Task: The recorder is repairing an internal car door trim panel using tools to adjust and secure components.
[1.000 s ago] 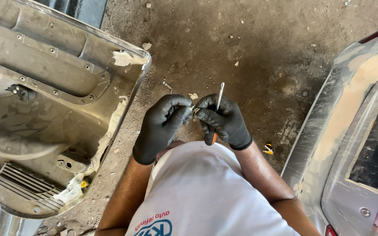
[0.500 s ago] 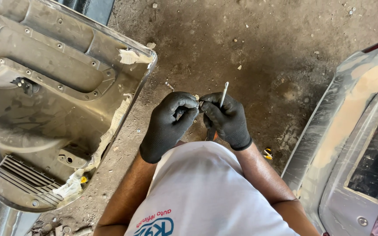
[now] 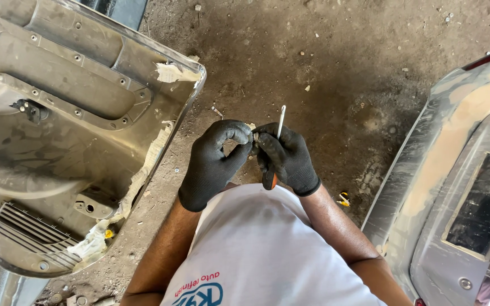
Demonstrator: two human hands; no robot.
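Head view, gloved left hand (image 3: 214,164) pinching small part (image 3: 252,136), right hand (image 3: 286,156) gripping screwdriver (image 3: 279,122)

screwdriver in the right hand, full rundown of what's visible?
The screwdriver has a thin, pale metal shaft and an orange handle whose end shows below the glove. It stands nearly upright, shaft pointing away from the person, over the dirt floor. The black-gloved right hand wraps the handle and hides most of it. The tip is free and touches nothing.
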